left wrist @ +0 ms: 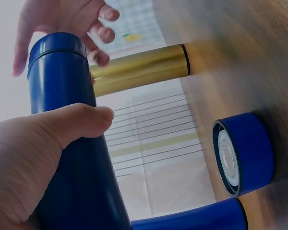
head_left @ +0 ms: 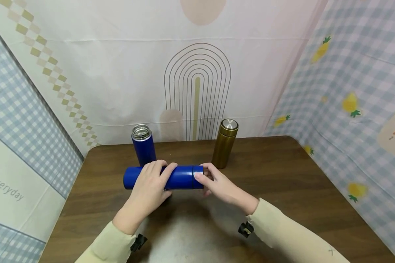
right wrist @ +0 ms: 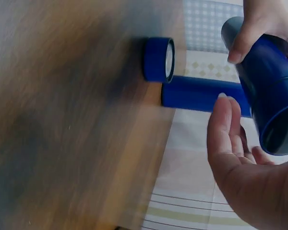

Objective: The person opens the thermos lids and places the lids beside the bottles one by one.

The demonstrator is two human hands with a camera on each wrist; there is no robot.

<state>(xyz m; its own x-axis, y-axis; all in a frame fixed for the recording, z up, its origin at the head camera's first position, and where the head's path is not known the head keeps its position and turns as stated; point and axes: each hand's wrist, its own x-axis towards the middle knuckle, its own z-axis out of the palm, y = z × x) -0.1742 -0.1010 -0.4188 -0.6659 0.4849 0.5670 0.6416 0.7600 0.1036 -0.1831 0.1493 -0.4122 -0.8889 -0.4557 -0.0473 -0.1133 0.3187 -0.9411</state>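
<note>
My left hand (head_left: 149, 184) grips a blue thermos bottle (head_left: 181, 177) around its body and holds it sideways above the table. Its lid (left wrist: 57, 48) is on, with a thin dark seam below it. At the lid end is my right hand (head_left: 220, 184), fingers loosely spread; in the right wrist view they stand apart from the bottle. Behind the left hand a second blue thermos bottle (head_left: 143, 148) stands upright without a lid, its steel mouth showing. A loose blue lid (left wrist: 247, 155) with a white inside rests on the table near it, hidden in the head view.
A gold thermos bottle (head_left: 224, 144) with a steel-topped lid stands upright at the back, right of centre. The brown wooden table (head_left: 283, 175) ends at a patterned cloth (head_left: 125, 73) behind it, and a checked cloth (head_left: 345, 120) hangs along the right side.
</note>
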